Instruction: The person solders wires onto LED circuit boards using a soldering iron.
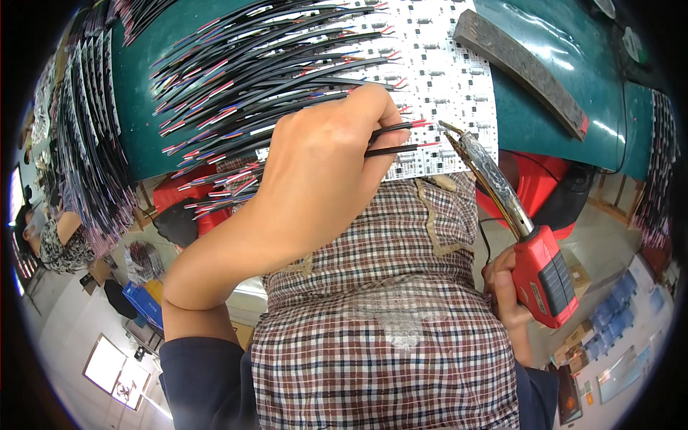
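My left hand is closed, with thumb and fingers pinching thin black cables that end in bare red-and-white wires. It hovers over the near edge of a white circuit board panel covered in rows of small parts. Many more black cables fan out leftward from the panel. In my right hand is a red soldering gun, gripped by its body. Its metal tip points up and left, close to the wire ends at the panel; whether it touches anything I cannot tell.
A dark, heavy bar lies across the panel's right side on the green table. Bundles of cables hang at the far left, and others at the far right. A person sits at left. Red stools stand under the table.
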Motion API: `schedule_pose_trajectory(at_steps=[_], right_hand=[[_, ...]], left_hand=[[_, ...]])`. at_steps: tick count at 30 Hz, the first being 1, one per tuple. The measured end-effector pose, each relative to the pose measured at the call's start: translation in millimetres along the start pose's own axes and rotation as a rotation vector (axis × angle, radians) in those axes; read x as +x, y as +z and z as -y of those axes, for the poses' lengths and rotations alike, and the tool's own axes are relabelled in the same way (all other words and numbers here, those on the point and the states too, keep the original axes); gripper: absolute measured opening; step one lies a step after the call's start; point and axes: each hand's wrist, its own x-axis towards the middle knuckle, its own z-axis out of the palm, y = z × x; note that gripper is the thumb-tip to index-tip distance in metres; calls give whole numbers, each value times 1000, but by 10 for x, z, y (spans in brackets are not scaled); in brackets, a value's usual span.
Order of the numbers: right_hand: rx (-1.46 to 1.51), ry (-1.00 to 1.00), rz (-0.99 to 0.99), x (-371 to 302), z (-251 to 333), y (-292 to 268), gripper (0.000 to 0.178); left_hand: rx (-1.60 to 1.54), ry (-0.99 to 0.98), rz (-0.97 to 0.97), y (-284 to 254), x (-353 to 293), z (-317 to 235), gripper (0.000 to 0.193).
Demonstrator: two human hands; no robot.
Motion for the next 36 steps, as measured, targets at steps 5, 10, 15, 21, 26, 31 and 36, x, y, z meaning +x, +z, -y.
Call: schedule_pose_trajectory(at_steps=[5, 10, 15, 21, 26, 31, 36], right_hand=[[-73, -71, 13, 48, -20, 45, 8], [-120, -77, 5, 44, -28, 48, 9], [-137, -56, 25, 80, 55, -2, 13], [-97, 34, 9, 35, 21, -16, 19], [-57, 42, -5, 22, 12, -6, 20], [-361, -20, -23, 35, 34, -16, 27], [-310, -18, -4, 97, -2, 10, 25]], left_hand=[[46, -37, 40, 8, 21, -12, 15], [2, 7, 34, 24, 15, 11, 14], [-42, 26, 12, 33, 33, 60, 12], [-145, -145, 57, -1, 53, -16, 12], [33, 22, 21, 22, 17, -2, 14], [-2, -52, 21, 47, 30, -17, 19], [18, -21, 17, 66, 37, 24, 21]])
